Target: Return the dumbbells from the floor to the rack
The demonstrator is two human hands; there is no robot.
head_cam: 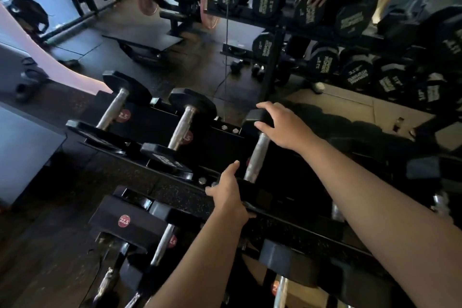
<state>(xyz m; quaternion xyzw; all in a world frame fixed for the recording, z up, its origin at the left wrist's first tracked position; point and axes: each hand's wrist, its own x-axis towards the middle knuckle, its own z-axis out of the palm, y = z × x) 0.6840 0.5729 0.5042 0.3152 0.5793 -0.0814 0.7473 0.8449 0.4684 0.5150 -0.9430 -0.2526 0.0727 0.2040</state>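
Head view: the dumbbell (257, 155) lies across the top shelf of the rack (220, 137), just right of a shelved neighbour (182, 125). Its far head is at the back rail and its near head at the front rail. The right hand (285, 127) clamps the far head between fingers and thumb, and the left hand (230, 195) curls round the dark near end, seemingly to steady the weight at both ends and square it in its cradle.

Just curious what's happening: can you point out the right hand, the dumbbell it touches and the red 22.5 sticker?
Right hand (282, 127): head view, back of the hand.
Dumbbell (257, 155): head view, metal handle.
Red 22.5 sticker (124, 221): head view, sticker's centre.
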